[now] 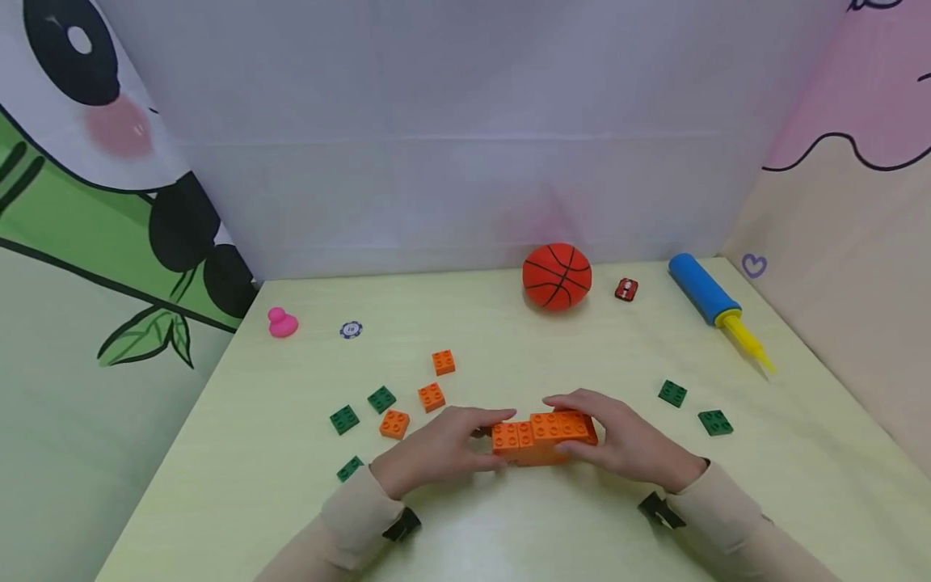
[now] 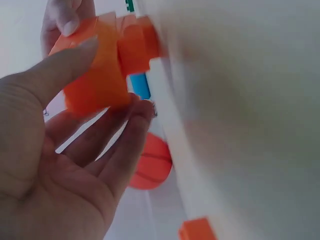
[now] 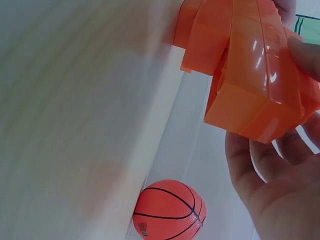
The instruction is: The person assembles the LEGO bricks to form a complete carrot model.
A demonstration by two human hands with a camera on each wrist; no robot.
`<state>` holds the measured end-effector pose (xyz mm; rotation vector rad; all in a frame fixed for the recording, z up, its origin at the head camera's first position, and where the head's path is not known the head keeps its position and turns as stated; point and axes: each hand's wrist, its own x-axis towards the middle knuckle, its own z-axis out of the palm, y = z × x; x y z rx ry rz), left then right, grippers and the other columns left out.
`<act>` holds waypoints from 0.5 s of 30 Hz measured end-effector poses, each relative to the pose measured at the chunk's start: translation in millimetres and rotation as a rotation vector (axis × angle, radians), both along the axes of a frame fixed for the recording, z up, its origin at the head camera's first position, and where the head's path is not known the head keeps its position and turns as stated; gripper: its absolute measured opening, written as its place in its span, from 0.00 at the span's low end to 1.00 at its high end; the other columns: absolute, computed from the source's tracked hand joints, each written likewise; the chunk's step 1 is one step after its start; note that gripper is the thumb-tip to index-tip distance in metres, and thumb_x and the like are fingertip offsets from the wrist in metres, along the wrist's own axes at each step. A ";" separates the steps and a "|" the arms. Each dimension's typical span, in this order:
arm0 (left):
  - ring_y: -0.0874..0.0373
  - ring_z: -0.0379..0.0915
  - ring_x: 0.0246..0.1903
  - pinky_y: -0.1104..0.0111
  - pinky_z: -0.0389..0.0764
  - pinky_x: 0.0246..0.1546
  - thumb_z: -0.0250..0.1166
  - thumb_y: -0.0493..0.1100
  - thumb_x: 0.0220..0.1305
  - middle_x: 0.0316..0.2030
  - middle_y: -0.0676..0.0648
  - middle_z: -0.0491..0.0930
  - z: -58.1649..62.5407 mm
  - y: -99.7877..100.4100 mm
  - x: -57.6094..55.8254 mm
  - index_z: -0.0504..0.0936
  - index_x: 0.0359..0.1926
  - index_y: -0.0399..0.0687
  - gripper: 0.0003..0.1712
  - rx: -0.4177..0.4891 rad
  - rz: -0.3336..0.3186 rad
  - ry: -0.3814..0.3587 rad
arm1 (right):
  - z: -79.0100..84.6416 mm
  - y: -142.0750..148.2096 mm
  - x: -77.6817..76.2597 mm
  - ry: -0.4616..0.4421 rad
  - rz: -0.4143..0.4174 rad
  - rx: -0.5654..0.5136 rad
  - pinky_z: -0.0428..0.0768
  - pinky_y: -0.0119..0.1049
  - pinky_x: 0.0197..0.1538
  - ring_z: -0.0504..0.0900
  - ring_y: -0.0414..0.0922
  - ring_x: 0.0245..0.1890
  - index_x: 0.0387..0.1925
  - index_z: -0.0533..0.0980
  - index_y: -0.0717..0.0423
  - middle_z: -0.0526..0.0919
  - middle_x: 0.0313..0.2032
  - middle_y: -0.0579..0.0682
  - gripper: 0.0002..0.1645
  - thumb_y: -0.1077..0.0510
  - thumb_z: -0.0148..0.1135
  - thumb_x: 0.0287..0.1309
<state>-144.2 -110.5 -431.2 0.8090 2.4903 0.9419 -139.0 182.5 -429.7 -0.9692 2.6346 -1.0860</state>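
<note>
Low over the front middle of the table is a block of joined orange toy bricks [image 1: 544, 446], with studs facing up. My left hand [image 1: 449, 444] grips its left end, thumb on the near side and fingers on the far side. At the right end, my right hand [image 1: 624, 435] pinches it the same way. The left wrist view shows my left thumb [image 2: 65, 67] laid across the orange bricks [image 2: 95, 87]. Seen from the right wrist, the assembly [image 3: 245, 95] is stepped, with smaller bricks under a long upper part.
Left of the hands lie loose orange bricks [image 1: 394, 424] and green bricks [image 1: 344, 419]; two more green bricks [image 1: 716, 423] lie right. Farther back are a pink duck [image 1: 282, 322], a chip [image 1: 351, 330], a small basketball [image 1: 557, 277], a red toy [image 1: 626, 289] and a blue-yellow pump [image 1: 705, 289].
</note>
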 end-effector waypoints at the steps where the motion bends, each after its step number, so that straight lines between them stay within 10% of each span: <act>1: 0.62 0.75 0.56 0.61 0.76 0.59 0.71 0.52 0.62 0.60 0.57 0.78 2.4 -4.5 0.8 0.69 0.72 0.59 0.38 -0.010 0.008 0.005 | -0.3 0.6 0.2 -0.002 -0.005 0.002 0.77 0.47 0.60 0.76 0.37 0.53 0.68 0.69 0.36 0.77 0.57 0.37 0.35 0.38 0.65 0.61; 15: 0.51 0.74 0.56 0.53 0.75 0.60 0.76 0.39 0.55 0.56 0.50 0.81 12.5 -92.7 0.0 0.81 0.60 0.48 0.30 -0.238 0.338 0.075 | -1.4 1.8 -0.2 0.013 -0.018 -0.021 0.77 0.49 0.61 0.76 0.39 0.55 0.67 0.70 0.39 0.78 0.60 0.45 0.34 0.39 0.65 0.61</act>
